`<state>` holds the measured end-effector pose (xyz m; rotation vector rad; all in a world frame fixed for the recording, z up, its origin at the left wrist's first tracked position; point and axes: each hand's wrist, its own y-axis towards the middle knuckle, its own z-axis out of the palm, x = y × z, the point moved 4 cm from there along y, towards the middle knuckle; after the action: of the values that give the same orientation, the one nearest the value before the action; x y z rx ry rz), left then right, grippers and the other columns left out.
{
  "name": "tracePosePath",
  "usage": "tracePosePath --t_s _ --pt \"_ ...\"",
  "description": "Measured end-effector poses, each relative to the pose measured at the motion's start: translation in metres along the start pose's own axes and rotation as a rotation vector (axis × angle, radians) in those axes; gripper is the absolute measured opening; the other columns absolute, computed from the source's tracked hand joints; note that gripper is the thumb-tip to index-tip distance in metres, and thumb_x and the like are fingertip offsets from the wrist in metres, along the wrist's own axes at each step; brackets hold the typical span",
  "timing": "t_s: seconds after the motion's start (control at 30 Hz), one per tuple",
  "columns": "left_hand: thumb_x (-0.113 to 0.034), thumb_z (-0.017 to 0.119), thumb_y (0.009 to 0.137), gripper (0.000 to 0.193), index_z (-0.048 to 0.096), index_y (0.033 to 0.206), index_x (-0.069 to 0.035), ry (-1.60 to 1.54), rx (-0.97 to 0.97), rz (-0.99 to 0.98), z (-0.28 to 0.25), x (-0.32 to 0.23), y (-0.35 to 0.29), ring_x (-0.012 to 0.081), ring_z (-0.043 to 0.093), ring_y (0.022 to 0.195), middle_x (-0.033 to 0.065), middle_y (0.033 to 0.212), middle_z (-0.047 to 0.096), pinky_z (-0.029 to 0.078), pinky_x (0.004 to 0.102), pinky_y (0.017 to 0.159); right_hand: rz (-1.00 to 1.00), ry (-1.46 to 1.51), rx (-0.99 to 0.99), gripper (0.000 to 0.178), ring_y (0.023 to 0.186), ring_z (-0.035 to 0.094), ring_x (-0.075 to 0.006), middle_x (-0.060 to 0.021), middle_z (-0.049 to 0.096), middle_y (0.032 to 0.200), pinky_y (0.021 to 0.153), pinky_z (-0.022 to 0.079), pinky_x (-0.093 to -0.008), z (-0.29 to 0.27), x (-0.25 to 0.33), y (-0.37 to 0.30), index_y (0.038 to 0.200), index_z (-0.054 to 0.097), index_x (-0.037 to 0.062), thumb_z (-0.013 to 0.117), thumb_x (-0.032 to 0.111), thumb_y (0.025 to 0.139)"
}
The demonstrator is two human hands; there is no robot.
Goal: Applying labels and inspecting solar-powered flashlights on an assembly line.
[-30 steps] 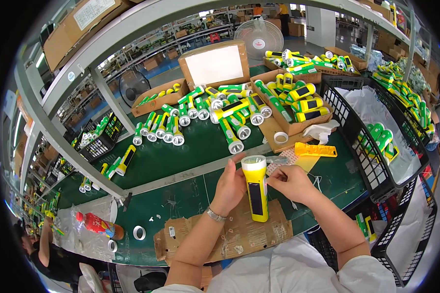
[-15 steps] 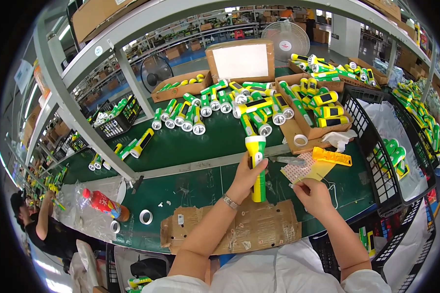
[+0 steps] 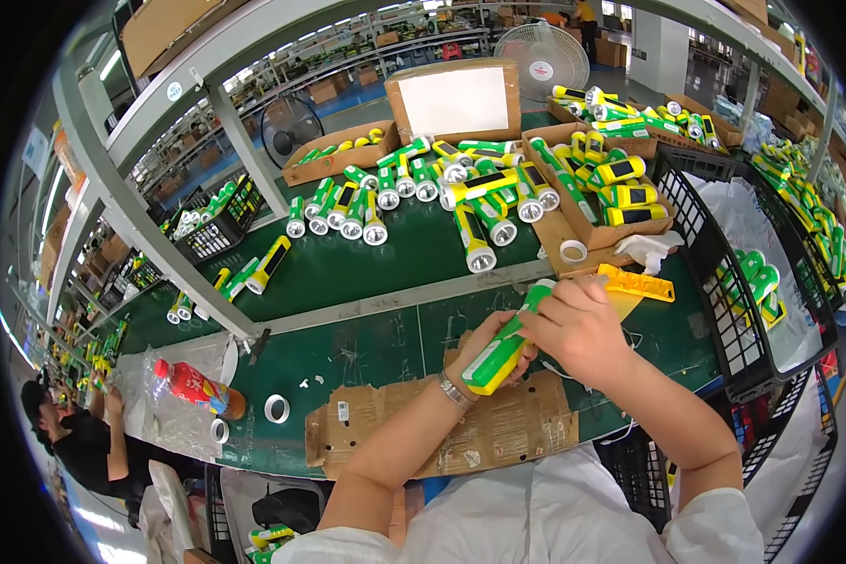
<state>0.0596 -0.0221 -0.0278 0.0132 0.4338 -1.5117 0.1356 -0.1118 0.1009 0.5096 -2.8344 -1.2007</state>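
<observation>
A green and yellow flashlight point(image 3: 504, 355) lies tilted in my left hand point(image 3: 487, 350), its rear end toward me and its head up to the right. My left fingers wrap round its body. Over the upper part of the flashlight is my right hand point(image 3: 581, 324), fingers bent and pressed together against it; whatever they may pinch is hidden. Just beyond my right hand rests a yellow-orange plastic piece point(image 3: 637, 282) on a yellow sheet point(image 3: 622, 305), mostly covered by the hand. Below the flashlight lies a flattened piece of brown cardboard point(image 3: 385, 437) on the green table.
Many flashlights point(image 3: 376, 226) lie across the table's far side, beside a cardboard box point(image 3: 587, 235) full of them. Black crates point(image 3: 724, 348) stand at the right. A red-capped bottle point(image 3: 197, 387) and tape rolls point(image 3: 276, 409) lie at the left, where another person point(image 3: 85, 432) works.
My left hand has turned the flashlight from upright to tilted, green side up. My right hand has moved from the sticker sheet onto the flashlight. The view has shifted slightly.
</observation>
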Motion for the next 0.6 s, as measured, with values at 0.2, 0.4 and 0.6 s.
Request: tracePosePath --t_s 0.2,0.4,0.6 --pt "-0.041 0.039 0.090 0.036 0.053 0.091 -0.008 0.363 -0.136 0.145 0.021 -0.003 -0.001 0.0173 0.057 0.050 0.0064 0.065 0.057 0.048 0.0276 0.043 -0.159 -0.019 0.181 0.013 0.070 0.053 -0.0175 0.0007 0.052 0.066 0.070 0.040 -0.0321 0.021 -0.003 -0.010 0.069 0.059 0.0111 0.063 0.023 0.067" --pt "-0.041 0.038 0.092 0.037 0.045 0.107 -0.009 0.727 -0.318 0.530 0.005 -0.030 0.002 0.0168 0.058 0.064 0.0077 0.080 0.056 0.051 0.0314 0.056 0.412 0.426 0.305 0.015 0.064 0.059 -0.0241 -0.0053 0.058 0.072 0.053 0.044 -0.0346 0.036 0.003 -0.059 0.073 0.059 0.0090 0.061 0.023 0.079" --pt "-0.034 0.056 0.086 0.036 0.042 0.109 -0.010 0.678 -0.276 0.569 -0.007 -0.036 0.017 0.0164 0.057 0.068 0.0083 0.084 0.056 0.052 0.0335 0.061 0.307 0.633 0.099 0.017 0.065 0.057 -0.0261 -0.0085 0.056 0.074 0.056 0.046 -0.0341 0.044 0.023 -0.066 0.085 0.055 0.0074 0.066 0.009 0.072"
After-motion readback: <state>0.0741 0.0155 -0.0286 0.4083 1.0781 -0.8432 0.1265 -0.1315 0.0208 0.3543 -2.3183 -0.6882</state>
